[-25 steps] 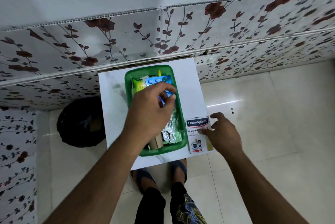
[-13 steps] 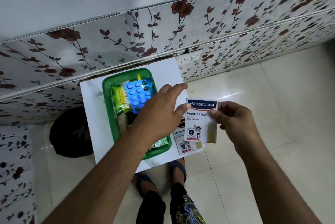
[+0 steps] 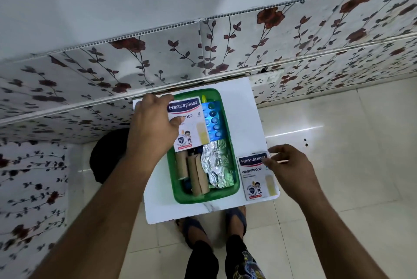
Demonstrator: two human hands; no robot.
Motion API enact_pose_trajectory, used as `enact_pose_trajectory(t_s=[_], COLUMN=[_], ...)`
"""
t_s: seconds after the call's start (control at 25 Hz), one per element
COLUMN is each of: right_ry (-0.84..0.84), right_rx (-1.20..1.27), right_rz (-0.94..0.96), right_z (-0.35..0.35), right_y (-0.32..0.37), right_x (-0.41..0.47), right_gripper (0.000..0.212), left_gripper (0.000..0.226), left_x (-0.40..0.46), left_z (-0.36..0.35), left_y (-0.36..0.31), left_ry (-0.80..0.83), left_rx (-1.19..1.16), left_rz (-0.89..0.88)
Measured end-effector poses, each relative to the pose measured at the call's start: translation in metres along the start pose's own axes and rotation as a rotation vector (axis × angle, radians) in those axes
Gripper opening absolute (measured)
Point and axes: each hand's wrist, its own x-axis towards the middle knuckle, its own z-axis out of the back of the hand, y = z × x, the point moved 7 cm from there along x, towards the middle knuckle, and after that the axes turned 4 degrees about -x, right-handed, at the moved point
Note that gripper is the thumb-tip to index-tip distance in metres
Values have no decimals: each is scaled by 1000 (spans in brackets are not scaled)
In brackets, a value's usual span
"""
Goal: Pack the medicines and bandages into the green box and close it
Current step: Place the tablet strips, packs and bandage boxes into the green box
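Note:
The green box (image 3: 228, 125) stands open on a small white table (image 3: 246, 107). Inside it lie brown bandage rolls (image 3: 194, 172), silver foil strips (image 3: 216, 165) and a blue blister pack (image 3: 214, 120). My left hand (image 3: 151, 129) holds a white Hansaplast plaster packet (image 3: 191, 125) over the box's far left part. My right hand (image 3: 291, 165) touches the top edge of a second Hansaplast packet (image 3: 257, 177), which lies flat on the table just right of the box; its fingers are spread.
A flower-patterned tiled wall (image 3: 225, 53) runs right behind the table. A black round object (image 3: 106, 156) sits on the floor to the table's left. My feet in sandals (image 3: 212, 224) stand at the table's near edge on pale floor tiles.
The Hansaplast packet went from my right hand to my left hand, which carried it left over the box. My right hand dropped to the second packet on the table.

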Motion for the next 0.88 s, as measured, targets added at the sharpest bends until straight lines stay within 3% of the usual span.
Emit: enact_pose_trajectory(t_s=[0.12,0.24,0.36,0.68,0.88], right_ry=[-39,-19,-32,-106,-158], right_rx=[-195,-333,-392,-401,-113], right_rz=[33,59,65,10,-12], right_z=[-8,-20,-27,-19,19], right_y=[-11,-17,-19,-24,0], right_x=[2,-2,-6,-6,-20], right_gripper=[42,63,68,45,9], left_gripper=[52,64,71,72,64], left_x=[-11,-25,-27,-26,-28], left_z=[2,-16,-32,-30,-18], left_y=[-7,-10,-5,-4,-2], left_ry=[-57,63,87,47,23], left_rx=[109,290,369,327,174], left_rz=[-133,-263,-285,-287,-290])
